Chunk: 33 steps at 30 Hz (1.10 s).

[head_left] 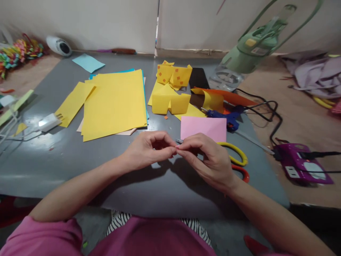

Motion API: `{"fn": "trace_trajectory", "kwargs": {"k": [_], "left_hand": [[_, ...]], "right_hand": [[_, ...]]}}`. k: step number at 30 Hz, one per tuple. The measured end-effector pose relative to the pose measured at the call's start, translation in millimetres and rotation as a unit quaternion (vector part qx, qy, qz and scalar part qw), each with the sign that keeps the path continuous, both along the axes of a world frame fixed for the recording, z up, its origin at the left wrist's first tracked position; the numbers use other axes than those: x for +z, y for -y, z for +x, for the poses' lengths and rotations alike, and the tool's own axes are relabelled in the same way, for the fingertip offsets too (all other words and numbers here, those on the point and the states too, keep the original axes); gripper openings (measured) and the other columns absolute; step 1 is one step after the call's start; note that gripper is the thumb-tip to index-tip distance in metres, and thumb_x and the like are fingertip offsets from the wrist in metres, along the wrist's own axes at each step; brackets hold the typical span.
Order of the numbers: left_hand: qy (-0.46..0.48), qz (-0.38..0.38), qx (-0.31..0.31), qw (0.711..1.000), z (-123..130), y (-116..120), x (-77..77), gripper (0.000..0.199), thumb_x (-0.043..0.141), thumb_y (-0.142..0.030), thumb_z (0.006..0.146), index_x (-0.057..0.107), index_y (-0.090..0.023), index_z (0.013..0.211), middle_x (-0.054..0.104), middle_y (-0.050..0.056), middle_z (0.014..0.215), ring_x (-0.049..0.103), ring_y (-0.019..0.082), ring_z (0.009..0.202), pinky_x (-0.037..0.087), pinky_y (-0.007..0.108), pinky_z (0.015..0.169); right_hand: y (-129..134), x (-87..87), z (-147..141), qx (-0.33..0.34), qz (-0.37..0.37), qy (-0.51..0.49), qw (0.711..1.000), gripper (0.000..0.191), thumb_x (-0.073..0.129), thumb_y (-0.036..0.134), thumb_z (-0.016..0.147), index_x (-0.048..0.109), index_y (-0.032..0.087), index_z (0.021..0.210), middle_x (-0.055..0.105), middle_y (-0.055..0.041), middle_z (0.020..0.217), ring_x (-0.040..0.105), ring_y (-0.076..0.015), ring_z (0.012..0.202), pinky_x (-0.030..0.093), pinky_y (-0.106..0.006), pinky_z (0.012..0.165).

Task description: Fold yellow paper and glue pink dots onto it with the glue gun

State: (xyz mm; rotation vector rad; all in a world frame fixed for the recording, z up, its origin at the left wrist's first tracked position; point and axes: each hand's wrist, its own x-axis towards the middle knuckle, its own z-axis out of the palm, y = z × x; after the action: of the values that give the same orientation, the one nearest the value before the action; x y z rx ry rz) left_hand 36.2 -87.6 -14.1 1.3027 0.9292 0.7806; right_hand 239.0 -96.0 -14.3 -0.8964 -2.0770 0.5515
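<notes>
My left hand [150, 151] and my right hand [206, 160] meet fingertip to fingertip over the grey table [106, 185]. Both are pinched together on a tiny pink piece [177, 146], mostly hidden by the fingertips. A pink paper [204, 128] lies just beyond my right hand. Scissors with one yellow and one red handle [236, 153] are partly covered by that hand. Farther back sit folded yellow paper shapes, one plain [170, 104] and one with orange spots [174, 75]. A stack of yellow sheets [114, 103] lies beyond my left hand.
A blue glue gun [229, 117] rests at the right beside orange and yellow paper. Its cord runs toward a purple power socket [303, 163]. A green appliance [247, 53] and black phone [199, 79] are behind. A white charger [49, 122] lies left.
</notes>
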Motion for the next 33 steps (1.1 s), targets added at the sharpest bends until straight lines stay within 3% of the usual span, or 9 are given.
{"fn": "trace_trajectory", "kwargs": {"k": [6,12,19,22,25,28,33], "left_hand": [[-0.032,0.029,-0.014,0.999,-1.0,1.3,-0.1,0.011,0.069,-0.027,0.083,0.071,-0.016,0.083,0.071,0.000,0.073,0.060,0.008,0.063,0.047,0.020,0.061],[-0.090,0.126,-0.003,0.988,-1.6,2.8,0.0,0.008,0.067,-0.021,0.083,0.073,-0.016,0.082,0.069,-0.001,0.070,0.059,0.008,0.062,0.047,0.020,0.062],[-0.078,0.181,-0.015,0.980,-2.0,2.5,0.0,0.007,0.067,-0.019,0.083,0.072,-0.015,0.085,0.071,-0.001,0.071,0.062,0.008,0.063,0.050,0.019,0.062],[-0.079,0.185,-0.024,0.979,-2.2,2.3,2.7,0.006,0.068,-0.019,0.083,0.072,-0.015,0.085,0.071,-0.001,0.070,0.062,0.008,0.062,0.050,0.018,0.062],[-0.068,0.137,-0.033,0.988,-2.1,1.9,3.7,0.007,0.070,-0.021,0.083,0.071,-0.015,0.083,0.071,0.000,0.069,0.062,0.008,0.061,0.050,0.018,0.061],[-0.021,0.037,-0.050,0.998,-2.1,0.6,3.0,0.011,0.071,-0.026,0.083,0.070,-0.014,0.083,0.072,0.001,0.071,0.064,0.008,0.062,0.051,0.019,0.060],[0.051,-0.095,-0.069,0.992,-2.2,-2.3,1.9,0.014,0.075,-0.027,0.080,0.068,-0.015,0.081,0.073,0.002,0.071,0.068,0.010,0.066,0.054,0.020,0.063]], "right_hand": [[1.6,-2.0,-0.3,-0.014,-0.031,-0.008,0.999,0.004,0.066,0.024,0.093,0.063,0.022,0.091,0.067,-0.0003,0.083,0.058,-0.0106,0.064,0.047,-0.024,0.055],[2.2,-2.0,-1.7,-0.015,-0.066,-0.022,0.997,0.006,0.064,0.025,0.094,0.061,0.022,0.090,0.064,-0.0002,0.083,0.059,-0.0111,0.067,0.048,-0.023,0.057],[2.9,0.4,-2.1,-0.023,-0.143,-0.036,0.989,0.011,0.064,0.032,0.094,0.063,0.022,0.089,0.065,-0.0009,0.082,0.059,-0.0119,0.067,0.048,-0.024,0.059],[1.3,1.7,-1.3,-0.012,-0.208,-0.069,0.976,0.015,0.066,0.035,0.092,0.064,0.022,0.086,0.065,-0.0008,0.080,0.060,-0.0123,0.067,0.048,-0.023,0.057],[-1.4,2.2,0.3,0.015,-0.281,-0.107,0.954,0.019,0.071,0.039,0.089,0.065,0.022,0.082,0.067,-0.0001,0.079,0.060,-0.0125,0.069,0.047,-0.023,0.057],[-3.1,3.3,1.7,0.033,-0.317,-0.132,0.939,0.020,0.073,0.040,0.087,0.066,0.022,0.082,0.068,0.0004,0.079,0.059,-0.0115,0.067,0.046,-0.022,0.055],[-2.6,5.9,3.4,0.049,-0.286,-0.118,0.950,0.022,0.075,0.044,0.086,0.069,0.022,0.088,0.068,-0.0010,0.082,0.061,-0.0124,0.068,0.047,-0.024,0.057]]}}
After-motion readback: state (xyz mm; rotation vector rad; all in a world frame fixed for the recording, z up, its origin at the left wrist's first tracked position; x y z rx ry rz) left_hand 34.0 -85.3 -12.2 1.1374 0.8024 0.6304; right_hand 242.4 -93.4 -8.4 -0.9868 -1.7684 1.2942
